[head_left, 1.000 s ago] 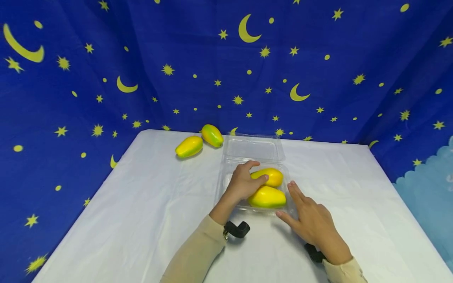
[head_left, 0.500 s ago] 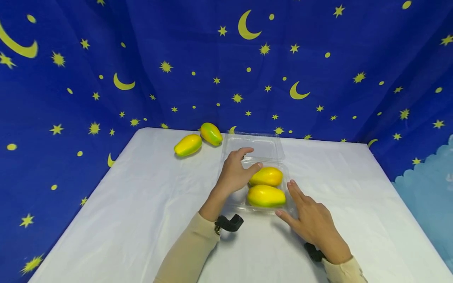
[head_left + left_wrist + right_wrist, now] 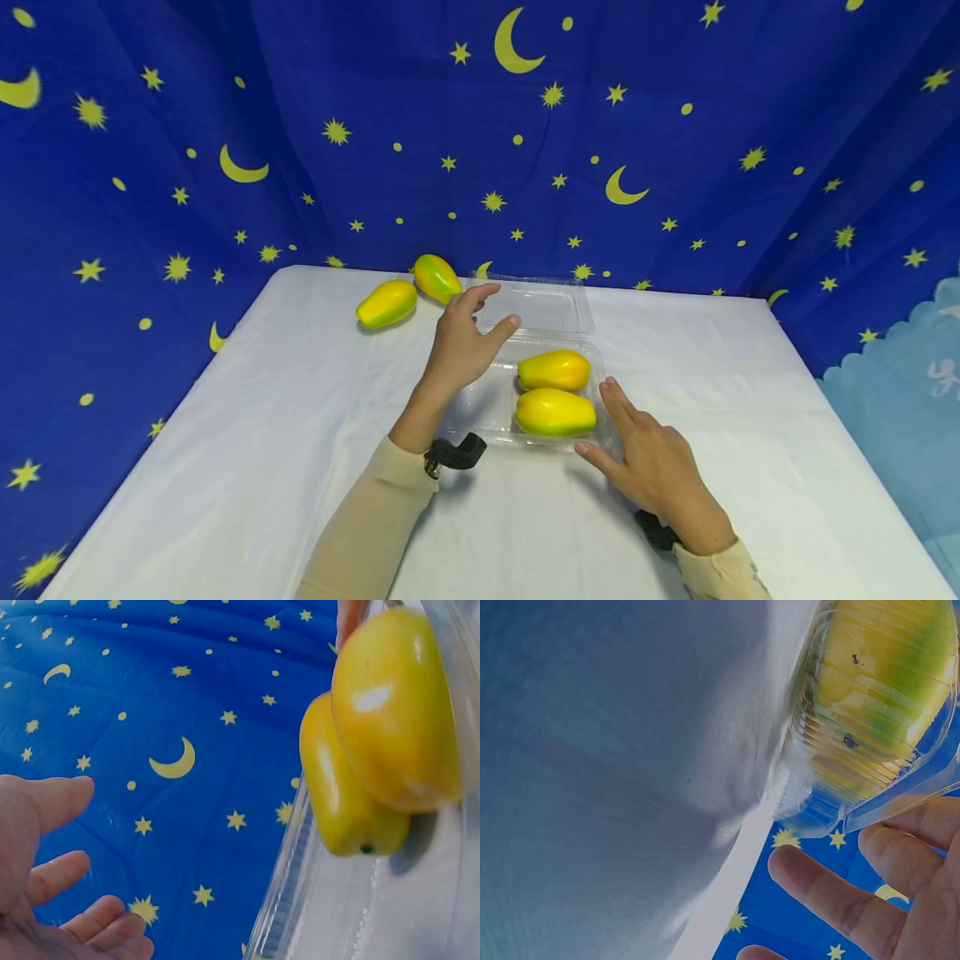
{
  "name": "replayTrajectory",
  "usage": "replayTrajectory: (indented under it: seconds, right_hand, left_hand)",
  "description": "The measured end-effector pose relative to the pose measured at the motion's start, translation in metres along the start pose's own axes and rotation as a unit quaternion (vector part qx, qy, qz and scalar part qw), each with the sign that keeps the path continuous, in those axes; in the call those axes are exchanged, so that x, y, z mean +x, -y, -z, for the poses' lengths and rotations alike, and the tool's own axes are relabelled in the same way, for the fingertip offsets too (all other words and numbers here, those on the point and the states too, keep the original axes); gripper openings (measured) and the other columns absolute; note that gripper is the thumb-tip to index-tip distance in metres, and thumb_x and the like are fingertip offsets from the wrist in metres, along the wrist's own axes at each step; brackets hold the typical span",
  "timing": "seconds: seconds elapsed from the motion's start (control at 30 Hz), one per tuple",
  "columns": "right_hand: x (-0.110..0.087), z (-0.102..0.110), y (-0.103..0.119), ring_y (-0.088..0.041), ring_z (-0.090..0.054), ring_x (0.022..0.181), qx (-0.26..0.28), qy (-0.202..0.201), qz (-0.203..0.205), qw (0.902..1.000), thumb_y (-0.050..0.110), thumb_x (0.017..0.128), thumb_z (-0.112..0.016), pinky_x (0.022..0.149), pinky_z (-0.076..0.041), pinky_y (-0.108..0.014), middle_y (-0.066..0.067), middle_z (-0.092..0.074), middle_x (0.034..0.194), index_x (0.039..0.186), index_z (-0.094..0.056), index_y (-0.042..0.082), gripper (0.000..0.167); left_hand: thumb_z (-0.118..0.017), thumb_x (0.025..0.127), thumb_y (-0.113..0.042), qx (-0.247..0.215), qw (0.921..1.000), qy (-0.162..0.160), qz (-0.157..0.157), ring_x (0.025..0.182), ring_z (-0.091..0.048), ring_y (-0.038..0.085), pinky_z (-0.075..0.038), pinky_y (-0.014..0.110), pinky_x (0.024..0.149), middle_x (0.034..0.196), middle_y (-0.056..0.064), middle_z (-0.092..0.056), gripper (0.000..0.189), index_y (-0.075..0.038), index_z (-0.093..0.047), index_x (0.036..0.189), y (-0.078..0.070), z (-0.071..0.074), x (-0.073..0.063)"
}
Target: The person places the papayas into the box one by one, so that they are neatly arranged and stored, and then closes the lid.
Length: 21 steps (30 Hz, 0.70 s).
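Note:
Two yellow-green papayas, a rear one point(image 3: 554, 370) and a front one point(image 3: 556, 412), lie side by side in the right half of a clear plastic clamshell box point(image 3: 480, 408). The box's lid point(image 3: 534, 308) is folded back behind it. My left hand point(image 3: 461, 342) hovers over the box's left rear part with fingers spread, holding nothing. In the left wrist view its fingers point(image 3: 60, 874) are apart from the fruit. My right hand point(image 3: 656, 462) stays beside the box's right edge, fingers extended; in the right wrist view its fingers point(image 3: 907, 859) lie close against the box wall.
Two more papayas, one point(image 3: 387, 304) and another point(image 3: 437, 278), lie at the back left of the white-covered table point(image 3: 315, 400). A blue curtain point(image 3: 405, 100) with moons and stars hangs behind the table and along its sides.
My left hand has let go of the rear papaya and moved up and left, away from it. The right hand keeps its place by the box. The head view has shifted slightly.

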State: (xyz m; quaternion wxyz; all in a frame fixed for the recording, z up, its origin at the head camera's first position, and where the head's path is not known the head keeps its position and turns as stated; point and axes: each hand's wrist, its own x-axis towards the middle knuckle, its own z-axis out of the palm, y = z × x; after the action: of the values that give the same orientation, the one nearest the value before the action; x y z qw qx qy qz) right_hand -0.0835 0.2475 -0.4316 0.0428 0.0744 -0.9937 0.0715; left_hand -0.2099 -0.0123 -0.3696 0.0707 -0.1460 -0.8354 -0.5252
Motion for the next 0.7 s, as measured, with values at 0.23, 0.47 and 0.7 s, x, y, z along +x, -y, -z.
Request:
replayTrajectory:
  seconds: [0.23, 0.47, 0.7]
  right_hand:
    - [0.000, 0.003, 0.000, -0.036, -0.065, 0.114, -0.007, -0.009, 0.005, 0.9999, 0.074, 0.089, -0.052, 0.069, -0.056, -0.047, -0.009, -0.033, 0.163, 0.159, -0.028, 0.011, 0.097]
    - [0.000, 0.001, 0.001, -0.036, -0.065, 0.113, -0.005, -0.005, 0.002, 1.0000, 0.073, 0.089, -0.053, 0.068, -0.056, -0.045, -0.009, -0.032, 0.163, 0.159, -0.027, 0.011, 0.097]
    - [-0.001, 0.000, 0.001, -0.037, -0.064, 0.115, 0.002, -0.001, 0.001, 1.0000, 0.073, 0.090, -0.053, 0.070, -0.056, -0.047, -0.009, -0.031, 0.164, 0.159, -0.027, 0.012, 0.097]
  left_hand:
    - [-0.070, 0.092, -0.038, -0.017, 0.9989, -0.042, -0.016, 0.134, -0.051, 0.030, -0.045, 0.050, 0.109, 0.145, 0.009, -0.053, 0.056, -0.018, -0.054, 0.142, 0.012, 0.018, 0.011]
    - [-0.073, 0.090, -0.033, -0.007, 0.9908, -0.135, 0.006, 0.133, -0.051, 0.030, -0.040, 0.048, 0.112, 0.142, 0.009, -0.057, 0.056, -0.015, -0.057, 0.140, 0.034, 0.051, 0.024]
    - [-0.072, 0.091, -0.035, -0.009, 0.9848, -0.171, 0.028, 0.138, -0.048, 0.028, -0.036, 0.049, 0.116, 0.145, 0.008, -0.055, 0.057, -0.014, -0.056, 0.141, 0.054, 0.074, 0.025]
